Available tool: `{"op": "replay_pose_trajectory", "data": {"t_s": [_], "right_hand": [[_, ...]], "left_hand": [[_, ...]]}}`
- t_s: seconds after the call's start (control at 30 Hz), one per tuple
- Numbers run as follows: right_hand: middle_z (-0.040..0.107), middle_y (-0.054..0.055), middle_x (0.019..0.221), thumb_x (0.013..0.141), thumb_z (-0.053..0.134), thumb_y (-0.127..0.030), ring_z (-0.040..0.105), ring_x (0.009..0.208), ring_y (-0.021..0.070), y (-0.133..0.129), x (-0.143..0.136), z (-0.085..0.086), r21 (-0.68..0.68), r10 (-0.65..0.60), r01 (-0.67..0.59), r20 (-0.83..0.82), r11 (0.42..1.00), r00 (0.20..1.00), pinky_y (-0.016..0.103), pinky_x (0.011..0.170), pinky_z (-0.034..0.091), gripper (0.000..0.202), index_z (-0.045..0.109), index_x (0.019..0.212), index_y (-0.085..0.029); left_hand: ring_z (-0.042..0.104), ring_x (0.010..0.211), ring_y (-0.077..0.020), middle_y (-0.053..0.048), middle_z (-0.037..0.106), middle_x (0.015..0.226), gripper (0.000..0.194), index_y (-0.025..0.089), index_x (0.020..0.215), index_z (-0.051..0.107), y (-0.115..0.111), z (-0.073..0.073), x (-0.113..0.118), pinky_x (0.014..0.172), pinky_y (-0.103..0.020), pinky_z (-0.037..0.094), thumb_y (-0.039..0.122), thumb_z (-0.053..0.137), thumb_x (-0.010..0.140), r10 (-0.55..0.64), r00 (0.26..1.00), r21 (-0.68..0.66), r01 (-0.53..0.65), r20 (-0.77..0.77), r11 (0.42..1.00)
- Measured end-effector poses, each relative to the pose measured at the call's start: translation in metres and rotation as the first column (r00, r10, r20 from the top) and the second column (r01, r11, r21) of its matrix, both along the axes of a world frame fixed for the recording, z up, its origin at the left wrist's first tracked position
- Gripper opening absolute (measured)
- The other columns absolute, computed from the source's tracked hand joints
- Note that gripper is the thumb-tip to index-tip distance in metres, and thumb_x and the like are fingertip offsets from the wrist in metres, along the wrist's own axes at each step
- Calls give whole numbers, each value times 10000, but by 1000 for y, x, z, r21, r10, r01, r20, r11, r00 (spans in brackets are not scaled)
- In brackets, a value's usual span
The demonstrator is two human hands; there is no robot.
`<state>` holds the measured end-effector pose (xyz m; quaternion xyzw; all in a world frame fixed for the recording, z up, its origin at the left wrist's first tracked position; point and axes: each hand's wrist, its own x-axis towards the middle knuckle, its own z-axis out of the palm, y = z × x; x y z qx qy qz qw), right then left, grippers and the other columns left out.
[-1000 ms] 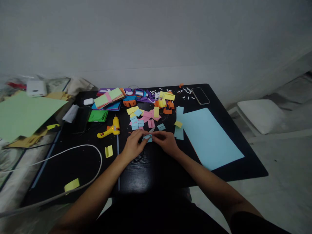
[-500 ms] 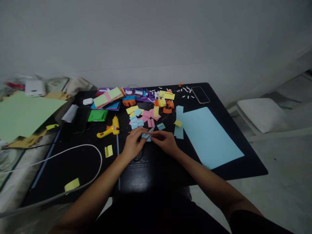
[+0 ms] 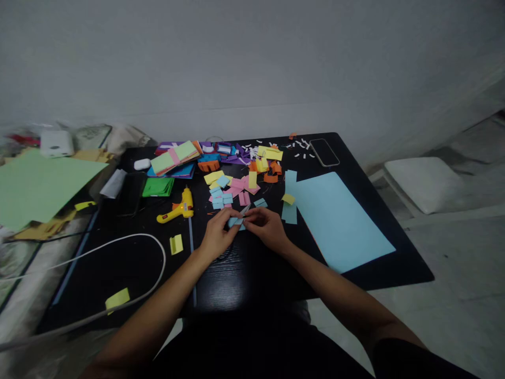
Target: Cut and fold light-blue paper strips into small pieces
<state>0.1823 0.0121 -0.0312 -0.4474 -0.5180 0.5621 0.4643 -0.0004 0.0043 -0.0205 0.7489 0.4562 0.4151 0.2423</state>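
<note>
Close together over the middle of the black table, both hands work on a small piece of light blue paper (image 3: 235, 221). My left hand (image 3: 219, 230) is closed, with the paper pinched between thumb and fingers. My right hand (image 3: 266, 226) pinches at the paper's right edge, its fingertips beside the left thumb. A pale pointed blade (image 3: 245, 209), perhaps of scissors, shows between the hands; its lower part is hidden by the fingers. Just beyond lie folded blue paper pieces (image 3: 228, 199) and pink paper pieces (image 3: 243, 198).
A large light blue sheet (image 3: 341, 221) covers the table's right side, with a phone (image 3: 324, 152) behind it. To the left are a yellow glue gun (image 3: 178, 208), green paper (image 3: 158, 187) and a looping white cable (image 3: 160, 247). White scraps (image 3: 303, 156) lie at the back.
The blue paper has tilted up slightly in my left hand, and its fold shows more. My right fingers have shifted a little; the other things stay in place.
</note>
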Motion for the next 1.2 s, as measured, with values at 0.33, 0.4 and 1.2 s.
{"op": "replay_pose_trajectory", "data": {"t_s": [0.33,0.4,1.2], "right_hand": [[784,35,844,756,799,-309,755,798,198,2,0,-3,13,45,-45,16,999,999,328,784,612,173,745,885,-206],[778,29,816,755,793,-294,750,773,193,2,-1,-4,4,46,-46,5,999,999,328,777,611,178,744,901,-205],[767,36,883,798,746,-332,736,827,200,3,0,-3,57,3,-4,21,998,1000,332,811,592,179,735,933,-214]], "left_hand": [[674,870,-194,-25,704,917,39,211,948,637,-1,0,1,803,-315,516,212,635,909,41,999,-71,-39,26,997],[676,881,-195,-26,707,930,69,211,961,641,-1,0,0,816,-320,517,187,625,898,31,999,-68,-30,19,997],[674,995,-224,-77,726,1064,229,209,1113,724,-2,9,-4,879,-354,508,329,561,1005,-76,989,-154,95,125,983]]}}
